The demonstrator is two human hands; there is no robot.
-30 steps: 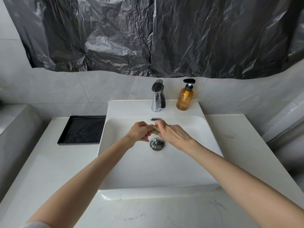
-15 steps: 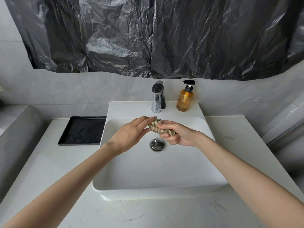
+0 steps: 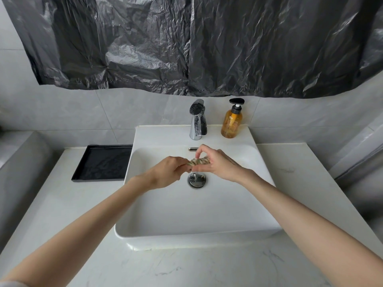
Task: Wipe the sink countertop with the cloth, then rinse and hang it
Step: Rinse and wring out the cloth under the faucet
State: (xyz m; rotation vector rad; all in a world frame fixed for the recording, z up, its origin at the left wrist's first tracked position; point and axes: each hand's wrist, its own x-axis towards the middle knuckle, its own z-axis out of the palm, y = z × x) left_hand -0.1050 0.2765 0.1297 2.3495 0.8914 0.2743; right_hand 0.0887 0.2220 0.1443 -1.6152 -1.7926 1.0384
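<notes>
A small beige cloth point(image 3: 199, 162), twisted into a tight roll, is held over the white sink basin point(image 3: 207, 228), just above the metal drain point(image 3: 196, 180). My left hand point(image 3: 169, 172) grips its left end. My right hand point(image 3: 216, 164) pinches its right end with thumb and fingers, the index finger raised. Most of the cloth is hidden inside the two hands. The chrome faucet point(image 3: 198, 120) stands at the back of the basin with no water running. The white marble countertop point(image 3: 186, 268) surrounds the basin.
An amber soap pump bottle point(image 3: 232, 121) stands right of the faucet. A black tray point(image 3: 103, 162) lies on the counter left of the basin. Black plastic sheeting point(image 3: 196, 42) hangs on the wall above. A grey ledge point(image 3: 18, 162) borders the left.
The hands have risen from just above the drain and moved slightly apart. The cloth now shows as a twisted roll stretched between them, and my left hand has closed on its end.
</notes>
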